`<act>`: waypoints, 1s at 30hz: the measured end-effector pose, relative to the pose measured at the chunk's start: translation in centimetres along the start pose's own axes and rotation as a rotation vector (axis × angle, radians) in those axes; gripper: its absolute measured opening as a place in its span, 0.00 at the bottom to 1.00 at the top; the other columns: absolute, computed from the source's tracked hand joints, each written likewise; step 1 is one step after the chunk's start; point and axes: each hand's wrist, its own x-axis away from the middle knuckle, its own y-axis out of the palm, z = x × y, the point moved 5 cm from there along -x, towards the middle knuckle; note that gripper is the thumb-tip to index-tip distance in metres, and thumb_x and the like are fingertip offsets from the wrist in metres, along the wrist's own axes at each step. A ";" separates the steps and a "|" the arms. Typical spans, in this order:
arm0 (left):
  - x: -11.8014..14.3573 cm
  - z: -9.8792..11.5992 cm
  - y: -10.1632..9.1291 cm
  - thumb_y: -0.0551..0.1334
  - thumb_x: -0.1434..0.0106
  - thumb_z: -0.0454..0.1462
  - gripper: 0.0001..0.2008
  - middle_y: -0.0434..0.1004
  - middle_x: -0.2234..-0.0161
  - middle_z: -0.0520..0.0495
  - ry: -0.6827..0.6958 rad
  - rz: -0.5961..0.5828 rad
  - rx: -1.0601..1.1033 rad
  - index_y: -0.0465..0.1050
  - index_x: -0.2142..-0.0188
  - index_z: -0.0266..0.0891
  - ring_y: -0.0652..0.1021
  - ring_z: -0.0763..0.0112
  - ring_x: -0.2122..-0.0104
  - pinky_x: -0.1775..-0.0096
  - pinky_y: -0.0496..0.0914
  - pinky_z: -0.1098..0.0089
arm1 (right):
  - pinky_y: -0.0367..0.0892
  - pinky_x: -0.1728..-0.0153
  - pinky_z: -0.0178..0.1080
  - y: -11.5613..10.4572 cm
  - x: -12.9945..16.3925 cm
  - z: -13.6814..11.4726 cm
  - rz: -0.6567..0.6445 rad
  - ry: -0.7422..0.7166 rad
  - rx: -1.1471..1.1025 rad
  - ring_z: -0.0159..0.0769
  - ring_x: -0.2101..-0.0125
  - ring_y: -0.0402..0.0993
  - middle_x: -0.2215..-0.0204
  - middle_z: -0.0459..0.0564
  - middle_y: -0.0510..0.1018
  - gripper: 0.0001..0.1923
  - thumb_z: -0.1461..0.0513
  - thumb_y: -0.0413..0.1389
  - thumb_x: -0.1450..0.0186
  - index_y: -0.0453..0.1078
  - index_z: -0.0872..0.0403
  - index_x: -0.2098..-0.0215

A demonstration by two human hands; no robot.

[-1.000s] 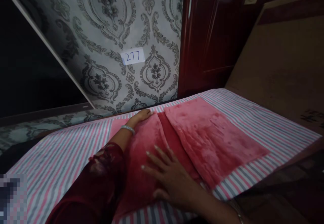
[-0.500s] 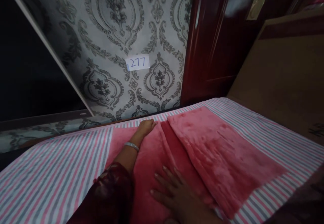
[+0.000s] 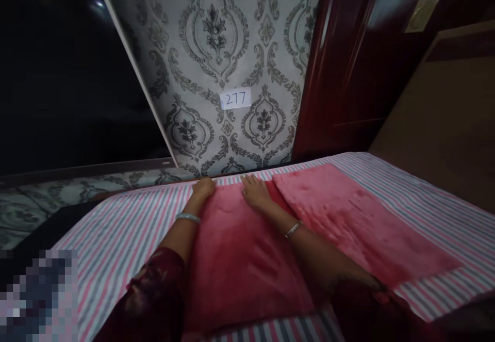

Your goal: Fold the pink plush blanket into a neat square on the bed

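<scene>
Our left hand and right hand press flat, fingers spread, on the soft, limp pink plush cloth mid-frame; we judge its far corners the best hold.

Both hands, left hand beside right hand, rest on the towel's far edge, atop the striped sheet.
</scene>
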 end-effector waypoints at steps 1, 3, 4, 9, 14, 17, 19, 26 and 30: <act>0.5 -0.3 0.7 0.50 0.29 0.43 0.23 0.77 0.48 0.29 -0.024 0.022 -0.002 0.78 0.50 0.32 0.77 0.49 0.47 0.51 0.70 0.60 | 0.41 0.34 0.57 1.0 -0.3 0.6 0.004 0.015 0.033 0.49 0.30 0.44 0.31 0.58 0.56 0.28 0.60 0.46 0.28 0.55 0.56 0.31; 1.3 -0.6 2.1 0.47 0.28 0.42 0.24 0.77 0.48 0.28 -0.050 0.068 -0.003 0.77 0.49 0.30 0.76 0.50 0.46 0.50 0.70 0.59 | 0.40 0.34 0.60 2.7 -0.3 1.8 0.012 0.032 0.086 0.50 0.30 0.43 0.31 0.58 0.56 0.28 0.55 0.45 0.27 0.55 0.56 0.31; 1.5 -0.7 2.7 0.45 0.28 0.41 0.25 0.77 0.48 0.28 -0.054 0.087 -0.001 0.76 0.48 0.29 0.76 0.51 0.46 0.49 0.69 0.60 | 0.40 0.34 0.60 3.4 -0.1 2.4 0.015 0.038 0.102 0.49 0.30 0.43 0.31 0.57 0.56 0.29 0.53 0.44 0.27 0.55 0.56 0.31; 1.0 -1.6 4.1 0.44 0.28 0.41 0.26 0.79 0.50 0.31 -0.057 0.113 0.016 0.78 0.50 0.29 0.78 0.53 0.49 0.49 0.69 0.61 | 0.39 0.34 0.57 4.9 0.1 3.9 -0.004 0.040 0.119 0.48 0.30 0.41 0.29 0.54 0.52 0.31 0.50 0.41 0.26 0.53 0.55 0.30; 0.0 -2.2 4.3 0.45 0.29 0.43 0.26 0.80 0.51 0.31 -0.058 0.111 0.039 0.79 0.52 0.31 0.79 0.53 0.50 0.51 0.70 0.60 | 0.38 0.34 0.58 5.0 -0.3 3.9 -0.026 0.052 0.099 0.49 0.30 0.39 0.29 0.53 0.51 0.32 0.49 0.41 0.26 0.52 0.54 0.29; 0.0 -2.2 4.2 0.45 0.29 0.43 0.26 0.79 0.51 0.31 -0.054 0.123 0.064 0.78 0.52 0.32 0.79 0.54 0.51 0.53 0.71 0.60 | 0.38 0.34 0.59 5.1 -0.2 3.8 -0.031 0.056 0.081 0.48 0.30 0.39 0.29 0.53 0.51 0.32 0.49 0.41 0.26 0.52 0.53 0.29; 0.2 -2.1 4.0 0.44 0.29 0.43 0.27 0.79 0.51 0.29 -0.050 0.127 0.080 0.78 0.52 0.30 0.80 0.54 0.53 0.54 0.71 0.60 | 0.38 0.33 0.58 5.0 -0.2 3.6 -0.022 0.055 0.078 0.48 0.30 0.40 0.29 0.54 0.52 0.32 0.49 0.41 0.26 0.52 0.54 0.30; 1.4 -1.6 0.3 0.45 0.29 0.44 0.27 0.79 0.52 0.28 -0.002 0.106 0.108 0.76 0.51 0.27 0.79 0.53 0.50 0.55 0.71 0.62 | 0.42 0.35 0.60 1.8 0.2 2.6 -0.087 0.103 0.095 0.48 0.29 0.39 0.29 0.56 0.50 0.31 0.51 0.41 0.26 0.51 0.54 0.29; 5.5 -2.1 -1.8 0.47 0.29 0.44 0.26 0.72 0.42 0.34 0.107 0.190 0.103 0.69 0.41 0.32 0.70 0.56 0.40 0.43 0.64 0.61 | 0.40 0.34 0.60 -0.3 4.8 1.3 0.009 0.035 0.164 0.50 0.29 0.36 0.28 0.57 0.45 0.32 0.50 0.43 0.26 0.47 0.52 0.28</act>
